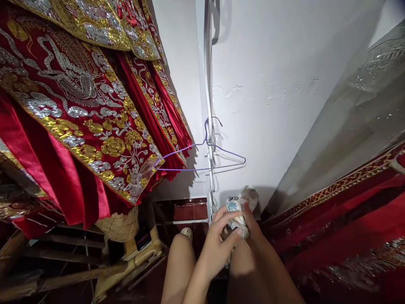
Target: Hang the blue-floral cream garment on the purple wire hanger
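L hand & R hand tgthr nr knees, palms inward, w/ grip on white-blue bundle

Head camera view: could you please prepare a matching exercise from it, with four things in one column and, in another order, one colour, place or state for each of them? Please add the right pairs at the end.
Things
1. Hanger
2. Large cloth on the left
3. Bundle
4. Shoe

Descriptions
A. Pale, with dark holes
B. Held between the left hand and the right hand
C. Purple
D. Red, with gold and silver patterns

Right pairs: 1-C, 2-D, 3-B, 4-A
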A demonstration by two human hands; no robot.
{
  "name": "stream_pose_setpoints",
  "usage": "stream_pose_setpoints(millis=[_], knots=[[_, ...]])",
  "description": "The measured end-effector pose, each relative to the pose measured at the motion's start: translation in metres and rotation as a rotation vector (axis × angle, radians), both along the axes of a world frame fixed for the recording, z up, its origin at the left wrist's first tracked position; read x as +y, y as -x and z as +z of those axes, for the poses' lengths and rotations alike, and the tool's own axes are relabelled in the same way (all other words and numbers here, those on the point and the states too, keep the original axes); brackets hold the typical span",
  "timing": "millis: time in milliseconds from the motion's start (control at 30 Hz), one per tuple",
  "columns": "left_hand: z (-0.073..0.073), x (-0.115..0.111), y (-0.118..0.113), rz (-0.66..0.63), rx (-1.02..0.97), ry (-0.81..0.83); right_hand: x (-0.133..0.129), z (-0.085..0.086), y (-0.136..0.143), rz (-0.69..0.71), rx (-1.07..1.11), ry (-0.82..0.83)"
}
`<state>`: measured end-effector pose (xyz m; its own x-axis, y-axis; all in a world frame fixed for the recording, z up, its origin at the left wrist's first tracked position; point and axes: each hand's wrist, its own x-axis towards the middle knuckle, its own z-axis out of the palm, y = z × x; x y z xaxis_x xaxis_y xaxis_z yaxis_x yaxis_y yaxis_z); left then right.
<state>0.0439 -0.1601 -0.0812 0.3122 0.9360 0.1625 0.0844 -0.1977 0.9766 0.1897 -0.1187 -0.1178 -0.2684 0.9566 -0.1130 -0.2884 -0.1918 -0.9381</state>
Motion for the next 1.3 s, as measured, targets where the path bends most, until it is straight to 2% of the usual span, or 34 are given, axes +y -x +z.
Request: stream_pose_setpoints(millis=[100,200,267,333,400,467,533,600,667,700,733,833,900,967,1100,1167,1300], knots=[[0.003,0.005,0.015,0.042,0.120,-0.033,-0.011,0.005,0.002,0.202,0.063,0.074],[0.003,0.020,0.041,0.058,0.234,-0.039,-0.016,0.012,0.001,0.362,-0.091,0.020],[-0.003,0.028,0.056,-0.031,0.262,-0.010,-0.014,0.023,-0.001,0.384,-0.204,-0.032],[-0.014,0.032,0.067,-0.201,0.164,0.085,-0.010,0.039,-0.005,0.410,-0.326,-0.079],[-0.026,0.032,0.074,-0.335,0.042,0.192,-0.004,0.060,-0.013,0.522,-0.439,-0.146],[-0.031,0.029,0.080,-0.363,0.064,0.236,0.005,0.080,-0.023,0.582,-0.506,-0.264],[-0.026,0.028,0.090,-0.338,0.270,0.190,0.023,0.095,-0.033,0.458,-0.523,-0.430],[-0.011,0.029,0.104,-0.246,0.550,0.103,0.051,0.100,-0.040,0.175,-0.520,-0.582],[0.006,0.034,0.119,-0.106,0.820,0.002,0.083,0.097,-0.042,-0.134,-0.538,-0.654],[0.014,0.038,0.127,-0.028,0.934,-0.049,0.098,0.092,-0.041,-0.246,-0.557,-0.672],[0.021,0.043,0.134,0.048,1.033,-0.095,0.110,0.086,-0.039,-0.280,-0.587,-0.667],[0.034,0.059,0.153,0.245,1.197,-0.156,0.129,0.067,-0.033,-0.233,-0.668,-0.617],[0.039,0.070,0.162,0.366,1.169,-0.145,0.127,0.058,-0.033,-0.261,-0.692,-0.597],[0.043,0.080,0.169,0.475,1.044,-0.186,0.118,0.053,-0.037,-0.330,-0.697,-0.589],[0.051,0.090,0.162,0.625,0.733,-0.305,0.101,0.053,-0.042,-0.375,-0.682,-0.568],[0.056,0.093,0.148,0.633,0.619,-0.365,0.095,0.054,-0.039,-0.353,-0.675,-0.545],[0.070,0.104,0.117,0.555,0.496,-0.563,0.079,0.059,-0.032,-0.262,-0.630,-0.544]])
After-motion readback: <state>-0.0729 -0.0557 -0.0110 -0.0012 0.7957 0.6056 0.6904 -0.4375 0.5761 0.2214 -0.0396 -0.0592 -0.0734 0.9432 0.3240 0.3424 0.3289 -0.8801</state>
